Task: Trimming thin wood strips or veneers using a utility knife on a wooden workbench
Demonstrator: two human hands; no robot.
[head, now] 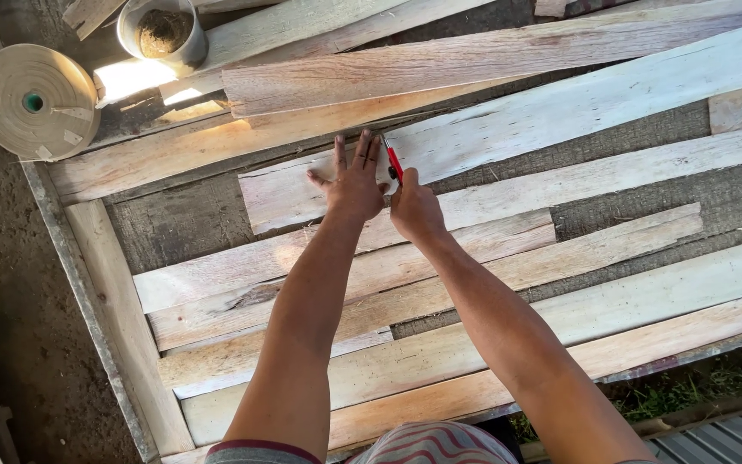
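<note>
My left hand [353, 180] lies flat, fingers spread, on a pale wooden plank [560, 112] that runs to the upper right. Right beside it my right hand [414, 209] is shut on a red-handled tool [392, 159], whose tip touches the same plank near my left fingertips. What kind of tool it is I cannot tell. Both forearms reach up from the bottom of the view over several rough planks [371, 275] laid side by side.
A roll of pale tape [34, 101] sits at the top left. A metal can [163, 33] of dark material stands at the top. More loose planks [474, 56] are stacked along the top. Dirt floor lies at left, grass and corrugated sheet [723, 438] at bottom right.
</note>
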